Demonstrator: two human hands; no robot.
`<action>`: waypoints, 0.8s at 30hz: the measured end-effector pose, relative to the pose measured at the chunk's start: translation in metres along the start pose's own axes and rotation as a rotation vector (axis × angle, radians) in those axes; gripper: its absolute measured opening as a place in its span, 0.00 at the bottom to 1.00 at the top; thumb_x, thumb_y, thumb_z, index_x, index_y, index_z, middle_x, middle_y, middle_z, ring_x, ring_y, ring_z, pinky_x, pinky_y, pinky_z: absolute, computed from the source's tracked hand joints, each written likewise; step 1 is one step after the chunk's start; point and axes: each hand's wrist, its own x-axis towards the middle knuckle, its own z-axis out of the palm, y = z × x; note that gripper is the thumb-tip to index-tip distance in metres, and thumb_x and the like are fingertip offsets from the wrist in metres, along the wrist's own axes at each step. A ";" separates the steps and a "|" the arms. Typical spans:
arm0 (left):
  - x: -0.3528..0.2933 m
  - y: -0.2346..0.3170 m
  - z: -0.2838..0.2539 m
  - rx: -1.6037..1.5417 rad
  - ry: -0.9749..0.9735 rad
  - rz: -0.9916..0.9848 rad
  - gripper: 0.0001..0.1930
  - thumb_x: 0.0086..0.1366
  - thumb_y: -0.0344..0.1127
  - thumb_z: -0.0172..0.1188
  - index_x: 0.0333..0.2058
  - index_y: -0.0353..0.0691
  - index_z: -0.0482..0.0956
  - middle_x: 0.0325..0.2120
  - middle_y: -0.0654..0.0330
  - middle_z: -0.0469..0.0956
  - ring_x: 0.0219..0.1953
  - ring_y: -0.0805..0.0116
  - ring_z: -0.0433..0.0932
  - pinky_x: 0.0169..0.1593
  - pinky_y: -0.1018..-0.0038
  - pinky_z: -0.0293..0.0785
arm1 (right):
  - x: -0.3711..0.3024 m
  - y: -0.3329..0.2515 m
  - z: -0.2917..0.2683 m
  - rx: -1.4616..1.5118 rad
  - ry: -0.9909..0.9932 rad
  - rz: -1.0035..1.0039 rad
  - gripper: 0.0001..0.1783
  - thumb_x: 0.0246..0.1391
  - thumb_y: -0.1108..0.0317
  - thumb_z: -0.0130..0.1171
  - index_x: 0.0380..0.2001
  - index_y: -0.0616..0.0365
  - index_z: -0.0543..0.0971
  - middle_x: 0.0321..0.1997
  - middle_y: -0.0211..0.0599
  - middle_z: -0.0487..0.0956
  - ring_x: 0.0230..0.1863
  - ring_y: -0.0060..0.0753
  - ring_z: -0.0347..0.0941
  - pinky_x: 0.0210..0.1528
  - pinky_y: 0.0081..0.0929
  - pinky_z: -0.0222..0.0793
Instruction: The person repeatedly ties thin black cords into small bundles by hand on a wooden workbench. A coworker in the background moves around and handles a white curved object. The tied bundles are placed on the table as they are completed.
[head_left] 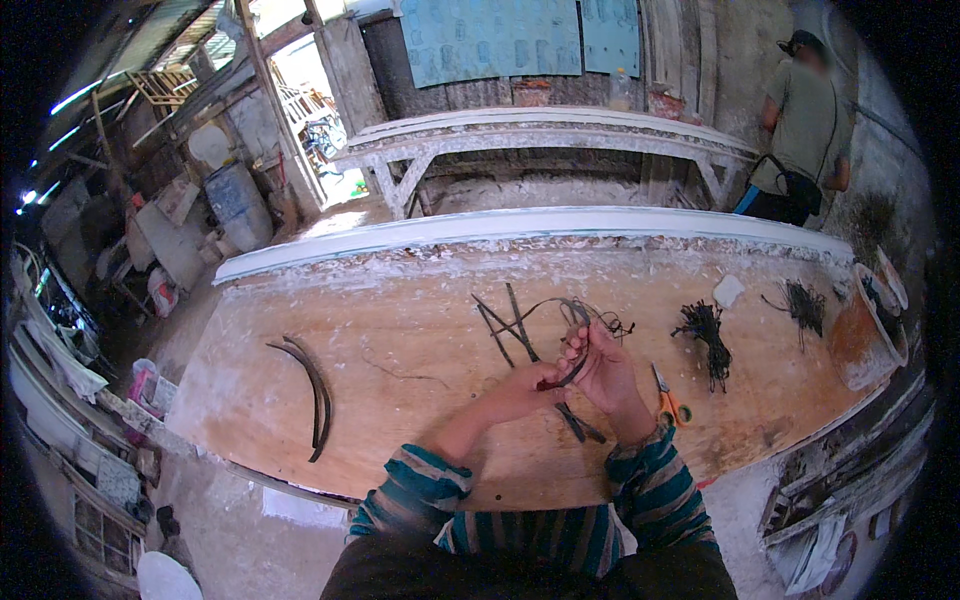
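A dark, narrow strip [578, 375] is bent between my two hands above the plywood table. My left hand [533, 388] is closed on its lower end. Higher up, the fingers of my right hand [606, 368] pinch the same strip, and thin dark strands trail beyond the fingertips. More dark strips [510, 325] lie crossed on the wood just past my hands, and strip ends [580, 425] show beneath my wrists. Orange-handled scissors [670, 400] rest right of my right wrist. Off to the left, curved dark strips [318, 400] lie together.
A bundle of black knotted cords [708, 338] lies to the right, with another dark bundle [803, 308] beyond it. A white lump [728, 291] sits between them. An orange bucket [862, 335] stands at the table's right end. Behind is a long white-stained bench [550, 140]; a person [808, 125] stands far right.
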 end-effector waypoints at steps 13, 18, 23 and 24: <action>-0.014 -0.008 -0.039 -0.395 0.453 0.215 0.16 0.61 0.35 0.50 0.14 0.42 0.67 0.11 0.72 0.61 0.16 0.83 0.56 0.22 0.82 0.54 | 0.001 -0.017 0.005 -0.118 0.200 -0.247 0.06 0.57 0.63 0.46 0.31 0.52 0.70 0.30 0.28 0.72 0.35 0.25 0.70 0.38 0.27 0.68; -0.016 -0.003 -0.066 -0.724 0.746 0.257 0.18 0.62 0.35 0.48 0.12 0.46 0.59 0.10 0.71 0.56 0.12 0.80 0.53 0.17 0.80 0.49 | 0.003 -0.025 -0.018 -0.229 0.173 -0.275 0.05 0.56 0.64 0.49 0.32 0.51 0.70 0.26 0.24 0.70 0.28 0.18 0.66 0.30 0.19 0.66; -0.032 -0.012 -0.106 -0.927 1.024 0.319 0.19 0.62 0.37 0.48 0.12 0.48 0.56 0.09 0.70 0.53 0.11 0.78 0.50 0.16 0.79 0.46 | 0.003 -0.031 -0.021 -0.270 0.303 -0.377 0.04 0.55 0.64 0.50 0.31 0.51 0.71 0.23 0.23 0.69 0.23 0.17 0.65 0.27 0.17 0.64; -0.037 -0.017 -0.114 -0.933 1.124 0.294 0.19 0.62 0.38 0.48 0.12 0.48 0.56 0.09 0.70 0.53 0.10 0.79 0.50 0.15 0.79 0.46 | 0.003 -0.032 -0.021 -0.258 0.314 -0.381 0.04 0.55 0.65 0.50 0.30 0.52 0.71 0.23 0.23 0.70 0.23 0.17 0.65 0.27 0.17 0.64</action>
